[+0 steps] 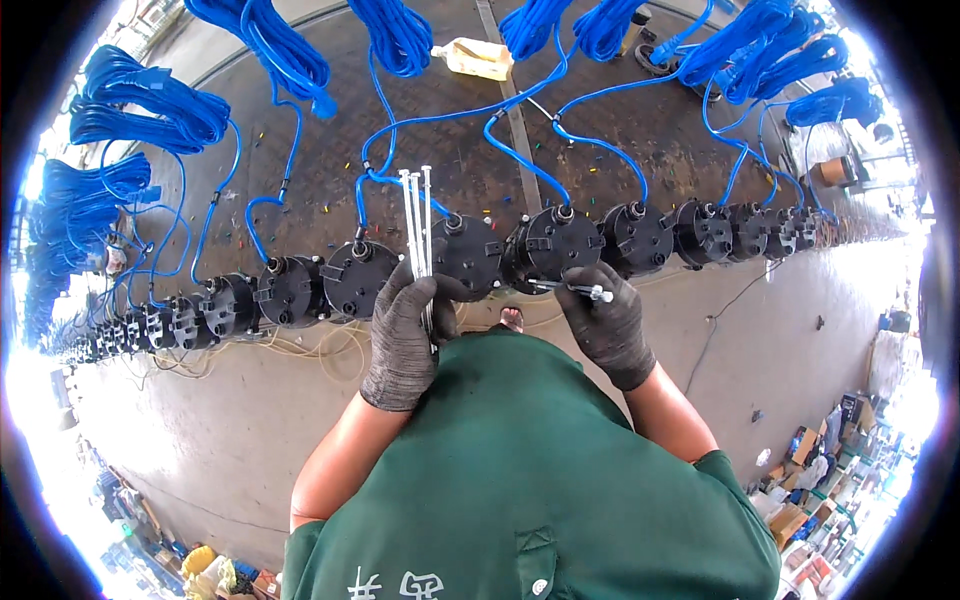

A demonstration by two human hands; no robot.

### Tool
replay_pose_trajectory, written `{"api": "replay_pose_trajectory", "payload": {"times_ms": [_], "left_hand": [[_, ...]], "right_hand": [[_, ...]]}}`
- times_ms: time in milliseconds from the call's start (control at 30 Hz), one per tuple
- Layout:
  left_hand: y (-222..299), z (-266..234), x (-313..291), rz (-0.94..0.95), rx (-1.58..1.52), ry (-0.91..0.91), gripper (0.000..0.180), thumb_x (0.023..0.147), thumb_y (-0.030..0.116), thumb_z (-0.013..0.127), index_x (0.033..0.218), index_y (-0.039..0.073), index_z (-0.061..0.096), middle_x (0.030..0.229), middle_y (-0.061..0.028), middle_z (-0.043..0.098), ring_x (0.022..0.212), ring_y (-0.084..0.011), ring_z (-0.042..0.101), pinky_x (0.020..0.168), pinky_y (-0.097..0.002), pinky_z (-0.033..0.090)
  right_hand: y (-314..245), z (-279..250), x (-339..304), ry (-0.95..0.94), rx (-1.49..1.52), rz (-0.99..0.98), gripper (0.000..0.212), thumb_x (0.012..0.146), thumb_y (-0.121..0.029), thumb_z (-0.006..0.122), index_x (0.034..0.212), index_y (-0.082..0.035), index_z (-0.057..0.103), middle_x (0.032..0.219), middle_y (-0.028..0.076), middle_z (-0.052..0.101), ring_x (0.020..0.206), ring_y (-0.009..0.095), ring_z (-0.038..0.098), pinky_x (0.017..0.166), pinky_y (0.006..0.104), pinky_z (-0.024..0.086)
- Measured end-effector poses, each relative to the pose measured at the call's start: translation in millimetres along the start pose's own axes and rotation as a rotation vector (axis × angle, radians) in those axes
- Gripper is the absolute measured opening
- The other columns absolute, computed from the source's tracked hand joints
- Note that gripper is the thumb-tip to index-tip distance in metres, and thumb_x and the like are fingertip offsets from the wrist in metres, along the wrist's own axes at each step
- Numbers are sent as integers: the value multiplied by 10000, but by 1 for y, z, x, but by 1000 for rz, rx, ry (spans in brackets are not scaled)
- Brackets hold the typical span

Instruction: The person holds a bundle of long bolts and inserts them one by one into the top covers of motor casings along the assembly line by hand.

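Observation:
Dark grey work gloves cover both of my hands. My left hand (412, 325) is closed around several long silver bolts (417, 225), their heads pointing up and away from me. To the right, my right hand (607, 325) pinches a few similar bolts (592, 292), heads toward the right. The tips of these reach the lower edge of a round black motor housing (560, 243); whether they touch it I cannot tell. Just beyond my left hand sit another black housing (465, 253) and, left of it, a third black housing (360, 280). Blue cables rise from their tops.
A long row of such housings lines the near edge of a dark workbench (330, 150). Coiled blue cables (400, 35) lie along its far side, near a plastic bottle (477, 58). Small coloured bits are scattered between. Cardboard boxes (803, 445) stand at the lower right.

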State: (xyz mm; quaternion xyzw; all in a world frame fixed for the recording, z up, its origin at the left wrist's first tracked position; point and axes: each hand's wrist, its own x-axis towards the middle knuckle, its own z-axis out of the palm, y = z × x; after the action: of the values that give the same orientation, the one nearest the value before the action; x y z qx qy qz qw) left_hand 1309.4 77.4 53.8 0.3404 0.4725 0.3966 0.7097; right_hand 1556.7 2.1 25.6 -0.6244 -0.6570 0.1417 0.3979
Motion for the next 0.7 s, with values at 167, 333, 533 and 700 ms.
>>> {"api": "replay_pose_trajectory", "payload": {"times_ms": [167, 333, 533, 700], "left_hand": [[3, 5, -1, -13, 4, 2, 340, 970, 288, 518, 1003, -16, 667, 586, -29, 539, 452, -99, 439, 447, -254, 343], [-2, 0, 0, 15, 16, -49, 354, 960, 289, 504, 1002, -24, 666, 609, -35, 553, 484, -100, 467, 481, -248, 381], [0, 5, 1, -3, 49, -94, 407, 972, 250, 537, 1316, 36, 579, 955, -108, 735, 597, -84, 581, 502, -217, 430], [-5, 16, 1, -33, 117, -151, 274, 989, 199, 536, 1209, 47, 594, 971, -99, 737, 611, -79, 590, 504, -216, 435]], "right_hand": [[-16, 4, 18, -203, -122, -20, 185, 864, -62, 727, 1020, -76, 628, 918, 133, 655, 812, 358, 660, 697, 432, 525], [-9, -6, 19, -307, -138, 76, 194, 879, -62, 700, 1066, -53, 650, 960, 169, 672, 865, 381, 664, 732, 438, 535], [24, -55, -5, -202, 71, 240, 97, 995, -50, 607, 1069, -1, 645, 866, 76, 673, 787, 137, 642, 726, 311, 534], [48, -64, -19, 30, 212, 311, 85, 1018, -54, 591, 1072, -17, 646, 869, 45, 676, 783, 107, 644, 715, 286, 536]]}}
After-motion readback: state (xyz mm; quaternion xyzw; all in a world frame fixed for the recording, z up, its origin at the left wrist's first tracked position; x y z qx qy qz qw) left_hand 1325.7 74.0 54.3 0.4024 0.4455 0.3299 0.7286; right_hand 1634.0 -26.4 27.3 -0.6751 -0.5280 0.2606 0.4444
